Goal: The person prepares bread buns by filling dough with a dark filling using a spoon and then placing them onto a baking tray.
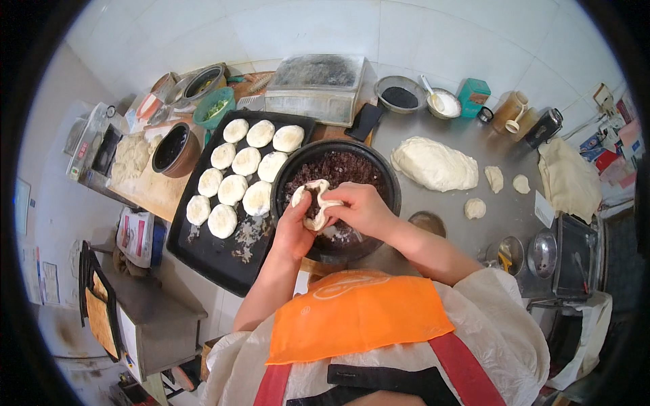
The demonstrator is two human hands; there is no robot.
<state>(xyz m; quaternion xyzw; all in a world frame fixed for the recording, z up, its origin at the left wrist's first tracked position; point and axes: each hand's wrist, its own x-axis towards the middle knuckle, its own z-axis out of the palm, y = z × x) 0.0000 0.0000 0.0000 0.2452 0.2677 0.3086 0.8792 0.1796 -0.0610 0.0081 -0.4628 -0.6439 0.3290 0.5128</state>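
Note:
Over a wide black bowl (pixel 386 177) of dark, crumbly filling (pixel 342 166), I hold a piece of dough (pixel 317 222) wrapped partly around some of that filling. My left hand (pixel 292 229) cups it from the left and below. The fingers of my right hand (pixel 360 206) pinch its edge from the right; the dough's top gapes, with dark filling showing inside. Left of the bowl lies a black baking tray (pixel 227 264) with several round, flat filled buns (pixel 232 190) in rows. Some pale flour patches mark the tray's near part.
A large dough lump (pixel 435 164) and small dough pieces (pixel 475 208) rest on the metal counter to the right. Behind stand a scale (pixel 315 88), a bowl of black seeds (pixel 399 95) and a bowl of white powder (pixel 444 103). A brown pot (pixel 177 152) sits left of the tray.

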